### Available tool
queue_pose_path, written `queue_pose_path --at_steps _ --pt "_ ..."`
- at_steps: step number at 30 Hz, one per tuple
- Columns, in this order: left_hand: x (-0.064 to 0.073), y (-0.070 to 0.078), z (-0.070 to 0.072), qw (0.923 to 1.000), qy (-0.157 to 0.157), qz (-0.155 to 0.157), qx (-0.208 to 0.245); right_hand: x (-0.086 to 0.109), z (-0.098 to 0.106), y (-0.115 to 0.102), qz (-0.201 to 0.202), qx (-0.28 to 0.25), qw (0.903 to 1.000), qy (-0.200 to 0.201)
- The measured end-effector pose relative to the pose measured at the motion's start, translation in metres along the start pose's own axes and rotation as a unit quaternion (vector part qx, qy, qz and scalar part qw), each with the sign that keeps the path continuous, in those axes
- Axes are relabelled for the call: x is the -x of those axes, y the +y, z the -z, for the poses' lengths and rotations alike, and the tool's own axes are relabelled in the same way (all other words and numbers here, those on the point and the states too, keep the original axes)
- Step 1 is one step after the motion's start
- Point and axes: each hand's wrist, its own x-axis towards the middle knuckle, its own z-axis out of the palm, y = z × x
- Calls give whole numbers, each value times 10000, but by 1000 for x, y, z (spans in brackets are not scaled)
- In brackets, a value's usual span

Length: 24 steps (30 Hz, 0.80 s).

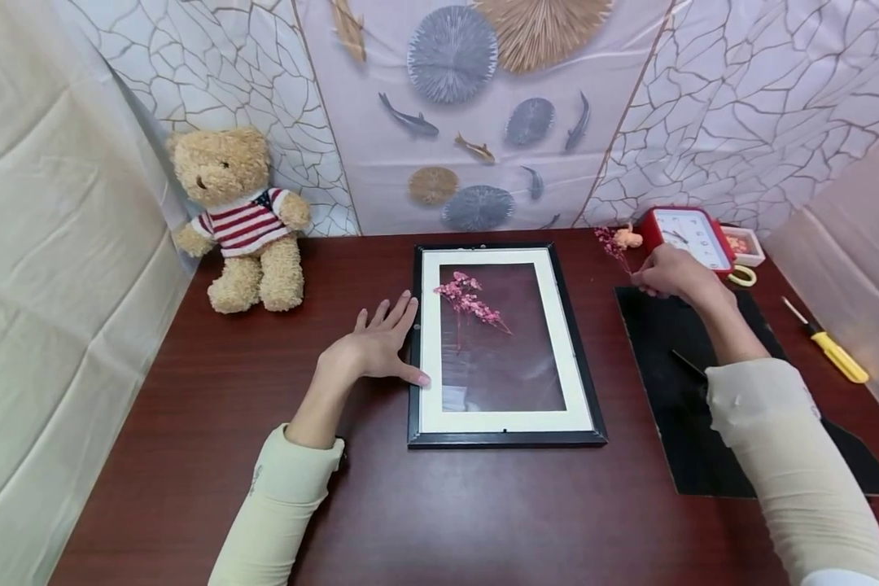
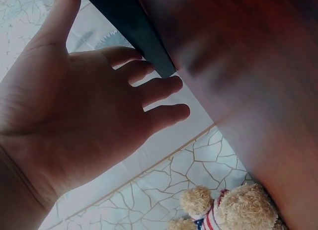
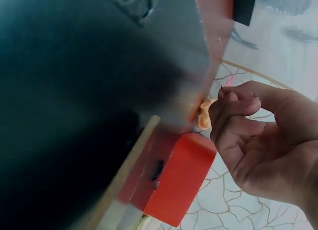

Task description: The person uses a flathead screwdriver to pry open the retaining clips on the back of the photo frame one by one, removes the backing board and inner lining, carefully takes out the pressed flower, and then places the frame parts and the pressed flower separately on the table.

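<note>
Head cam: picture frame (image 1: 504,346) lies flat mid-surface, long axis running away from the person, pink sprig (image 1: 471,299) inside w/ blooms at far end; left hand (image 1: 378,346) fingers spread, flat at frame's left edge. Right hand (image 1: 674,273) pinches a dried flower stem (image 1: 614,243) by the black backing board (image 1: 692,391), near the red clock (image 1: 684,236). L wrist cam: fingers (image 2: 159,88) straight, touching frame edge; R wrist cam: fingertips (image 3: 238,103) pinched tight, stem barely visible.

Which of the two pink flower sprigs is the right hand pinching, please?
The right hand pinches the loose sprig beside the red clock; the other sprig lies inside the frame.
</note>
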Motion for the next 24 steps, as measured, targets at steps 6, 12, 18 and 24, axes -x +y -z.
queue_pose_path --at_steps 6,12,18,24 --pt "-1 -1 -1 9999 -3 94 35 -9 -2 3 71 -29 10000 -40" --pt "-6 -4 -1 9998 -82 193 10 -16 0 4 68 64 10000 5" --pt "-8 -4 -1 9997 -57 218 -22 -21 -2 5 108 81 9998 -153" --pt "-9 -7 -4 9998 -62 179 -89 -26 -5 9 25 188 9996 -197"
